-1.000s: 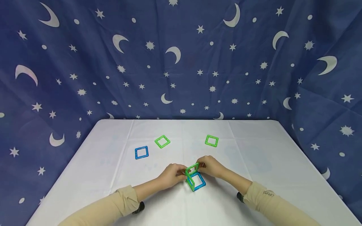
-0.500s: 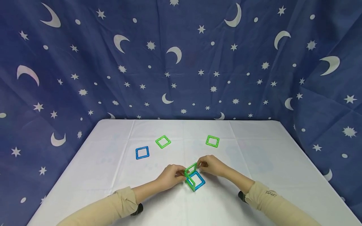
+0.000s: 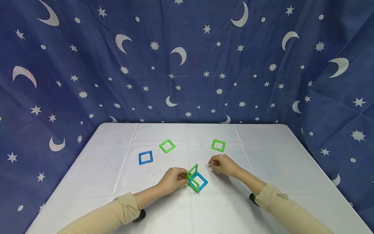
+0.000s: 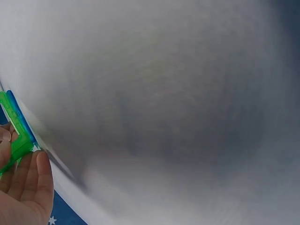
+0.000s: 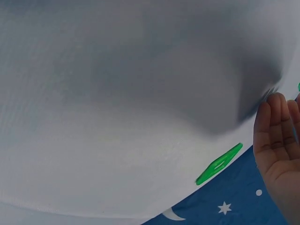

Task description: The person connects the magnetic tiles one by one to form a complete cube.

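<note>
In the head view, two green square magnetic tiles, a rear one [image 3: 192,168] and a front one [image 3: 194,181], stand upright and meet at a corner along the edges of a flat blue square tile [image 3: 203,177]. My left hand [image 3: 172,179] pinches the green pieces at that left corner. The left wrist view has thumb and fingers around a green tile [image 4: 18,149], the blue tile [image 4: 21,115] against it. To the right of the joined tiles, apart from them, my right hand [image 3: 224,164] hovers with loosely bent fingers and nothing in them.
Farther back on the white-covered table [image 3: 263,156] lie a loose green square tile [image 3: 171,143], a blue square tile [image 3: 145,152] at left, and another green square tile [image 3: 219,141] beyond the right hand. A blue curtain [image 3: 187,61] with moons and stars hangs behind.
The right hand has let go of the rear green tile and moved off to the right. The left hand and joined tiles have shifted slightly left and away.
</note>
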`<state>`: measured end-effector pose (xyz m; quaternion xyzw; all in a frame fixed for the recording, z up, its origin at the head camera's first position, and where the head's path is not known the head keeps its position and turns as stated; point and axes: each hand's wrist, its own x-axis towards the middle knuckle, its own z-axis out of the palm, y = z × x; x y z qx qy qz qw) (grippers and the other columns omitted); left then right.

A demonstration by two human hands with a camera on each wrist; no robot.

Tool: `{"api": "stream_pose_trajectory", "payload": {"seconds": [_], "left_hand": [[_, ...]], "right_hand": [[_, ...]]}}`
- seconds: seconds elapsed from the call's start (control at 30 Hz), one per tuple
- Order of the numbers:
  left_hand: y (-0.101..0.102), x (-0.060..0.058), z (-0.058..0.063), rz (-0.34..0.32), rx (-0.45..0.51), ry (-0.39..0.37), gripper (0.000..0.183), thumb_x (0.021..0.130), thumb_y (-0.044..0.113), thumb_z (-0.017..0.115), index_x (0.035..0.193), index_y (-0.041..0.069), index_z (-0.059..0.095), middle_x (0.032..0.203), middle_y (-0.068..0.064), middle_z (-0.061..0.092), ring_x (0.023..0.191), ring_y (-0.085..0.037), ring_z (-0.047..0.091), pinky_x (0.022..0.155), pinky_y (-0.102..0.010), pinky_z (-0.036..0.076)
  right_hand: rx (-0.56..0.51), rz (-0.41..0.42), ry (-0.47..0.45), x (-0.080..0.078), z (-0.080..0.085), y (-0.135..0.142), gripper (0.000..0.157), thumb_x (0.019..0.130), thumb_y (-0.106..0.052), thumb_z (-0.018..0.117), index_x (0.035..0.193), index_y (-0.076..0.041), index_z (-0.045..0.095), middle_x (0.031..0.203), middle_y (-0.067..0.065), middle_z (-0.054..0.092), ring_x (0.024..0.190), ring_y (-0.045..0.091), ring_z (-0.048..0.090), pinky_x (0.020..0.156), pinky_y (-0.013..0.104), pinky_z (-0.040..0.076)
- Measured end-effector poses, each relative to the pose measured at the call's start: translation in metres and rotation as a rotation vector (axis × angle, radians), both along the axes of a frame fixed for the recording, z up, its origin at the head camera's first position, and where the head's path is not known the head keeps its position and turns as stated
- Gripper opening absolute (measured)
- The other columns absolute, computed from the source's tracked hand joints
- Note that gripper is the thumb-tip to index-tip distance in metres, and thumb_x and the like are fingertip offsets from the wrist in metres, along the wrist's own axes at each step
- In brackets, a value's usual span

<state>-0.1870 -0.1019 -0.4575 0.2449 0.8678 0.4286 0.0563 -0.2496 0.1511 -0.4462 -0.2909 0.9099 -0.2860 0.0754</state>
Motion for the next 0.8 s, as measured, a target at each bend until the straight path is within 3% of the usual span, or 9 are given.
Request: {"api": "stream_pose_trajectory", "payload": {"seconds": [0.3,0.53,0.8], "left_hand": [[0.002,-0.005,0.0,0.071,0.018,-0.004,0.021,0.081,-0.001,0.068,0.102,-0.004,0.067,0.09,-0.013,0.071,0.079,-0.02,0.069,0.067,-0.019,0.054],[0.001,-0.008,-0.002,0.085,0.038,-0.026,0.027,0.08,0.001,0.071,0.105,-0.007,0.066,0.094,-0.016,0.071,0.081,-0.023,0.07,0.067,-0.02,0.055],[0.0,-0.006,-0.004,0.099,0.04,-0.043,0.023,0.079,0.001,0.071,0.099,-0.01,0.069,0.089,-0.018,0.072,0.079,-0.023,0.071,0.067,-0.021,0.056]], "right_hand": [[-0.016,-0.101,0.095,-0.017,0.001,0.01,0.013,0.083,0.003,0.064,0.096,0.003,0.067,0.083,0.008,0.067,0.073,0.014,0.058,0.064,0.024,0.049],[-0.025,-0.185,0.095,-0.03,0.005,0.015,0.021,0.083,0.002,0.065,0.103,0.006,0.064,0.098,0.02,0.067,0.085,0.027,0.063,0.075,0.037,0.054],[0.03,-0.264,0.105,-0.047,0.003,0.018,0.036,0.081,-0.009,0.072,0.113,0.005,0.061,0.111,0.021,0.064,0.099,0.034,0.061,0.085,0.044,0.051]]}}
